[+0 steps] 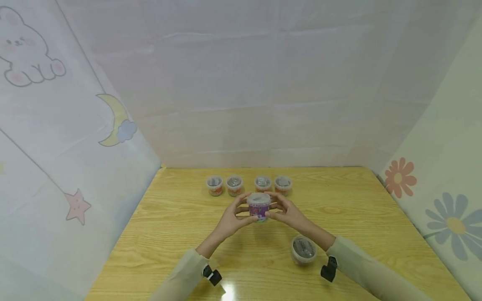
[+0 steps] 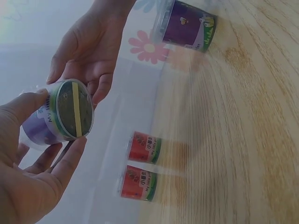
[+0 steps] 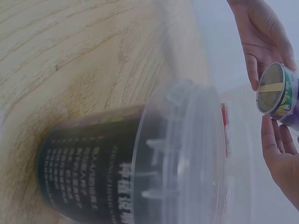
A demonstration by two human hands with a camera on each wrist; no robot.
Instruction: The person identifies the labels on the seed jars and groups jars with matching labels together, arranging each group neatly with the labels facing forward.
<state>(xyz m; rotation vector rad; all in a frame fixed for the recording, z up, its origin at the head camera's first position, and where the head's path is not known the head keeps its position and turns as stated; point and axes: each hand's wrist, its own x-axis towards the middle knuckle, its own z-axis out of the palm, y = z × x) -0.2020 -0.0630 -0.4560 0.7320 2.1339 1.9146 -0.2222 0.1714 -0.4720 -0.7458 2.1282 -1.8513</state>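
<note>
Both hands hold one small clear-lidded plastic tub (image 1: 259, 207) with a purple label, lifted above the table. The left hand (image 1: 229, 221) grips its left side, thumb at the front and fingers behind. From the other side the right hand (image 1: 290, 215) grips it the same way. Its dark underside (image 2: 67, 109) shows a pale yellow strip across it in the left wrist view. A second lidded tub (image 1: 303, 250) stands on the table below the right forearm; the right wrist view shows white print on its dark label (image 3: 93, 172).
At the back of the wooden table (image 1: 180, 230) several lidded tubs stand in two pairs, a left pair (image 1: 234, 186) and a right pair (image 1: 283, 186). The left wrist view shows red labels (image 2: 142, 182) on two of them. Cloth walls (image 1: 263, 104) enclose the table behind and at the sides.
</note>
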